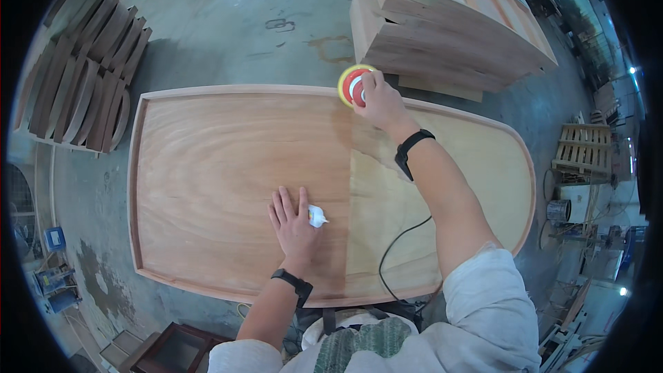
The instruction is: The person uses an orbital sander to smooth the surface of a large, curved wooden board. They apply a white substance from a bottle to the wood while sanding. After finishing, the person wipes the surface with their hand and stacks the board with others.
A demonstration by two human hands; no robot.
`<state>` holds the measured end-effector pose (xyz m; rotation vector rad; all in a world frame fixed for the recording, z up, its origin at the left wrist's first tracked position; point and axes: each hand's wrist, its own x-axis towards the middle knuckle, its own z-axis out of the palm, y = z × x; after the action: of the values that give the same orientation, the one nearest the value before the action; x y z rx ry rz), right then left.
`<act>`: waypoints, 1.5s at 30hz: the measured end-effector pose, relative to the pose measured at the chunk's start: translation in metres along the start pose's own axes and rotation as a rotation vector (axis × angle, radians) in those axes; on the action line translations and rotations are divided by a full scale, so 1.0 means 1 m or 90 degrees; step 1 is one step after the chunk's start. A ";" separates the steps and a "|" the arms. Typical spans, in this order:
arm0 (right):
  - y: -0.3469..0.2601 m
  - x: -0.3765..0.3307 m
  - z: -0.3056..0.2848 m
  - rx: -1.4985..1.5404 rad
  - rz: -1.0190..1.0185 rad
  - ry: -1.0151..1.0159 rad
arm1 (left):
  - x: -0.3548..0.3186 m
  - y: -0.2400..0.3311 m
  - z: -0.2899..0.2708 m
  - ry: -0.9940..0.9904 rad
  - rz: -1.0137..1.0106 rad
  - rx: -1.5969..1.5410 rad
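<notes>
A large wooden panel (221, 166) with a raised rim and rounded corners lies flat in front of me. My right hand (378, 100) reaches to its far edge and grips a round sander (351, 87) with a yellow pad and red body. A black cable (404, 238) runs from under my right arm across the panel toward me. My left hand (293, 224) rests flat on the panel's middle, fingers spread, with a small white piece (317, 216) by the thumb. Both wrists wear black bands.
Curved wooden parts (86, 76) are stacked on the concrete floor at the left. A big wooden cabinet piece (449, 21) stands beyond the panel. A pallet (583, 152) and a metal can (558, 210) sit at the right. Blue items (55, 276) lie at the lower left.
</notes>
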<state>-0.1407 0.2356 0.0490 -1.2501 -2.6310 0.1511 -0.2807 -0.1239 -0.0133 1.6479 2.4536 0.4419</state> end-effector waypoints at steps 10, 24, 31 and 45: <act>0.147 -0.060 -0.051 0.070 0.061 -0.020 | -0.010 0.027 0.037 0.065 -0.006 0.049; 0.379 -0.186 -0.093 0.066 0.101 0.015 | -0.010 0.056 0.049 0.065 -0.023 0.075; 0.514 -0.246 -0.109 -0.074 0.125 0.093 | -0.009 0.053 0.051 0.074 -0.052 0.057; 0.613 -0.220 -0.119 0.187 0.585 0.125 | 0.009 0.123 -0.019 0.083 -0.060 0.050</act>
<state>0.4842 0.4524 0.0143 -2.1000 -1.6160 0.5003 -0.1819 -0.0749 0.0448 1.5713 2.6625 0.4595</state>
